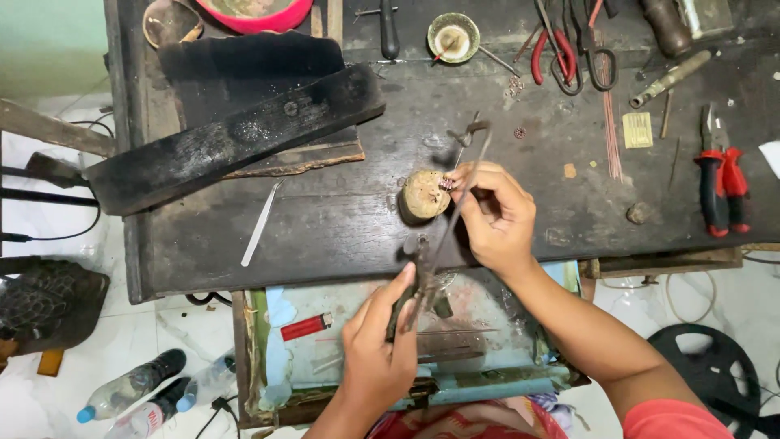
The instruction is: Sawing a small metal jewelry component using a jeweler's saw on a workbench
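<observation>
- Left hand (378, 349): low centre, over the open drawer; fingers clenched round the lower end of a long thin metal tool (445, 219).
- Long thin metal tool: dark, slender, slanting up and to the right from the left hand, crossing in front of the right hand, forked tip near mid-bench.
- Right hand (496, 215): at the front edge of the bench (341, 219); fingertips pinched on a tiny piece (446, 185), too small to identify, pressed against the round lump.
- Round lump (424, 194): tan, rough-surfaced, resting on the bench, touching the right fingertips on its right side.
- Bench: dark, scarred wood, seen from above.
- Charred wooden block (236, 138): long, black, lying aslant on the left half of the bench.
- Tweezers (261, 223): pale metal, left of the lump, well apart from it.
- Small round dish (453, 37): back centre of the bench.
- Red-handled pliers (555, 55): back right, beside dark scissors (600, 65).
- Second red-and-black pliers (721, 185): far right edge.
- Bundle of thin copper-coloured wires (611, 130): right of centre.
- Pink bowl (256, 12): back left, partly cut off.
- Open drawer (471, 325): below the bench edge, pale blue inside, holding a red lighter (306, 327).
- Plastic bottles (146, 394): on the floor, lower left.
</observation>
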